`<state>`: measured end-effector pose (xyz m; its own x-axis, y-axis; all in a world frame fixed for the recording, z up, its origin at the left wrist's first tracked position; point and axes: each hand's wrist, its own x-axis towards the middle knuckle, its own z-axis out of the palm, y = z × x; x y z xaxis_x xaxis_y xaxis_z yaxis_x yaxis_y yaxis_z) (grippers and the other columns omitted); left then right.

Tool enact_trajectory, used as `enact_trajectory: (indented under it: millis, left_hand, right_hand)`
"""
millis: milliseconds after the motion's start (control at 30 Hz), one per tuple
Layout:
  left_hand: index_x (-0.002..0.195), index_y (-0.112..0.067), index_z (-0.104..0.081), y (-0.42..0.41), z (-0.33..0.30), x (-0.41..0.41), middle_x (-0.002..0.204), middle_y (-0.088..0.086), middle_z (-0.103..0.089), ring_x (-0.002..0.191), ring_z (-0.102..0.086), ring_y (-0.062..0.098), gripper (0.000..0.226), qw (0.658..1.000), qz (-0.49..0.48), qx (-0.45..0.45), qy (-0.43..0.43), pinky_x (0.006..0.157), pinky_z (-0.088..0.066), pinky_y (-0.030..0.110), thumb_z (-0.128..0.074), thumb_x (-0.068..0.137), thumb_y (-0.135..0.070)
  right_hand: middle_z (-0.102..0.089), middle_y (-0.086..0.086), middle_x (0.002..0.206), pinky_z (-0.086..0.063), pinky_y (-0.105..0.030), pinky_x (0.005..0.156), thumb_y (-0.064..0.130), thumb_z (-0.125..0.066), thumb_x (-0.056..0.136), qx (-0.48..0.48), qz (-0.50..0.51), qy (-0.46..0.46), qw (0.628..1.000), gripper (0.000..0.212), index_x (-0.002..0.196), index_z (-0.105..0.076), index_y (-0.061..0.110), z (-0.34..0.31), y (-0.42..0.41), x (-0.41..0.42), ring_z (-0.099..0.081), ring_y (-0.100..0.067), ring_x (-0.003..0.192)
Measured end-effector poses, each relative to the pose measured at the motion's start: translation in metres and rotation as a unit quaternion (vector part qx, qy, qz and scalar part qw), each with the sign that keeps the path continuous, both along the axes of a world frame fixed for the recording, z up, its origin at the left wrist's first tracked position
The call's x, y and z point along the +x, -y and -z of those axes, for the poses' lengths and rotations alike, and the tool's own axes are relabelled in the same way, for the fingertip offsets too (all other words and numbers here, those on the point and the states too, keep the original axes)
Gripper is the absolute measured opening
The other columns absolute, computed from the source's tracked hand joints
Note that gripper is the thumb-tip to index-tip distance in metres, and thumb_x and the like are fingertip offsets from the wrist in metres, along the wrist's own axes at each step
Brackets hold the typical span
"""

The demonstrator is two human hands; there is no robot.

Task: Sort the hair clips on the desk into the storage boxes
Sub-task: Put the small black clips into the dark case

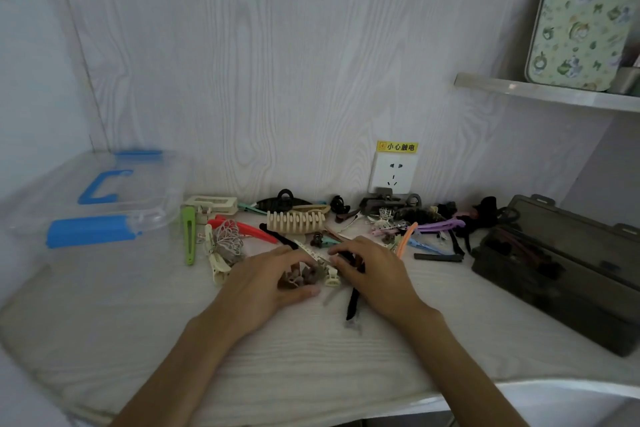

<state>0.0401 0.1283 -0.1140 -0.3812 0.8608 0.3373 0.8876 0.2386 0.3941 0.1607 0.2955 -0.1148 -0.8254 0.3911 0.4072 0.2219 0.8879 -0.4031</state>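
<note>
A white wall socket [393, 173] sits at centre right of the frame on the pale wood-grain wall [277, 62], with a yellow warning label [397, 146] just above it. At upper right, a shelf [540, 94] carries a floral-patterned tin [581, 14] leaning upright.

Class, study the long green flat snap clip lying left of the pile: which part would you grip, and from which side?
Grip the long green flat snap clip across its narrow width near the middle, coming from above. It lies flat on the desk, and its left edge is clear of neighbours.
</note>
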Motion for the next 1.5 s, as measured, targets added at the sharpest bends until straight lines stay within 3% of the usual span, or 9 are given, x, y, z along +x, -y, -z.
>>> enact_trajectory:
  millis: [100, 367, 600, 800, 900, 1067, 1133, 1300, 1500]
  left_hand:
    - [0.111, -0.045, -0.059, -0.002, 0.002, -0.003, 0.101, -0.023, -0.064, 0.086, -0.056, -0.007, 0.035, 0.998, -0.005, 0.034, 0.048, 0.07, -0.042, 0.011, -0.057, 0.079, -0.06]
    - [0.118, -0.036, -0.061, -0.005, 0.011, -0.011, 0.108, -0.023, -0.066, 0.095, -0.059, -0.01, 0.042, 0.986, -0.034, 0.126, 0.103, 0.087, -0.05, 0.021, -0.051, 0.084, -0.057]
    - [0.11, -0.037, -0.061, -0.021, -0.006, 0.009, 0.093, -0.028, -0.063, 0.086, -0.061, -0.012, 0.032, 0.966, -0.05, 0.202, 0.153, 0.075, -0.047, 0.007, -0.06, 0.079, -0.044]
    - [0.116, -0.027, -0.061, -0.1, -0.039, 0.079, 0.098, -0.018, -0.065, 0.087, -0.061, -0.006, 0.035, 0.965, 0.075, 0.181, 0.176, 0.074, -0.046, 0.005, -0.06, 0.084, -0.041]
    - [0.121, -0.023, -0.057, -0.164, -0.049, 0.125, 0.11, -0.005, -0.066, 0.094, -0.061, 0.005, 0.035, 0.971, 0.126, 0.135, 0.153, 0.085, -0.05, 0.017, -0.06, 0.088, -0.035]
    - [0.126, -0.019, -0.052, -0.23, -0.047, 0.171, 0.12, 0.004, -0.063, 0.111, -0.059, 0.02, 0.04, 0.975, 0.178, 0.057, 0.116, 0.094, -0.049, 0.038, -0.061, 0.088, -0.03]
    - [0.133, -0.02, -0.047, -0.234, -0.043, 0.175, 0.122, 0.004, -0.064, 0.113, -0.059, 0.02, 0.05, 0.975, 0.19, 0.031, 0.114, 0.095, -0.049, 0.039, -0.061, 0.087, -0.033]
    - [0.126, -0.026, -0.056, -0.208, -0.044, 0.154, 0.11, -0.009, -0.069, 0.099, -0.063, 0.002, 0.037, 0.977, 0.155, 0.109, 0.101, 0.087, -0.051, 0.023, -0.059, 0.089, -0.032]
    - [0.104, -0.033, -0.067, -0.127, -0.032, 0.076, 0.093, -0.02, -0.069, 0.077, -0.059, -0.01, 0.018, 0.987, 0.025, 0.156, 0.02, 0.069, -0.045, 0.006, -0.061, 0.088, -0.032]
  right_hand:
    - [-0.063, 0.012, 0.094, -0.044, -0.019, 0.07, 0.033, -0.058, 0.089, -0.02, -0.018, -0.04, 0.999, 0.016, 0.102, -0.067, 0.031, 0.002, 0.002, 0.002, -0.055, -0.002, 0.083]
    - [-0.071, 0.009, 0.091, -0.054, -0.016, 0.074, 0.014, -0.07, 0.08, -0.078, 0.016, -0.254, 0.964, 0.019, 0.098, -0.073, 0.018, 0.001, -0.002, 0.008, -0.065, -0.001, 0.081]
    - [-0.072, 0.006, 0.076, -0.052, -0.015, 0.061, 0.008, -0.071, 0.079, -0.297, 0.04, -0.328, 0.896, 0.02, 0.083, -0.071, 0.028, -0.017, -0.007, 0.034, -0.067, -0.006, 0.067]
    - [-0.071, 0.002, 0.081, -0.057, -0.024, 0.066, 0.014, -0.066, 0.083, -0.177, 0.174, -0.413, 0.876, 0.012, 0.094, -0.07, 0.017, -0.049, -0.056, 0.124, -0.068, -0.015, 0.071]
    - [-0.07, 0.002, 0.089, -0.055, -0.027, 0.069, 0.016, -0.063, 0.086, -0.098, 0.252, -0.371, 0.889, 0.011, 0.095, -0.069, 0.018, -0.057, -0.09, 0.164, -0.067, -0.015, 0.076]
    - [-0.069, -0.002, 0.106, -0.042, -0.012, 0.067, 0.017, -0.055, 0.091, -0.01, 0.256, -0.106, 0.961, 0.023, 0.112, -0.065, 0.017, -0.049, -0.123, 0.198, -0.058, -0.008, 0.083]
    - [-0.069, -0.003, 0.106, -0.044, -0.018, 0.065, 0.015, -0.052, 0.092, 0.003, 0.268, -0.042, 0.962, 0.027, 0.116, -0.063, 0.02, -0.046, -0.128, 0.208, -0.059, -0.012, 0.081]
    - [-0.072, -0.001, 0.097, -0.051, -0.028, 0.065, 0.017, -0.055, 0.09, 0.028, 0.314, -0.089, 0.945, 0.022, 0.105, -0.068, 0.026, -0.045, -0.122, 0.207, -0.067, -0.021, 0.081]
    - [-0.071, 0.006, 0.083, -0.057, -0.035, 0.067, 0.016, -0.057, 0.089, -0.013, 0.203, -0.126, 0.971, 0.019, 0.099, -0.069, 0.027, -0.042, -0.078, 0.139, -0.065, -0.011, 0.071]
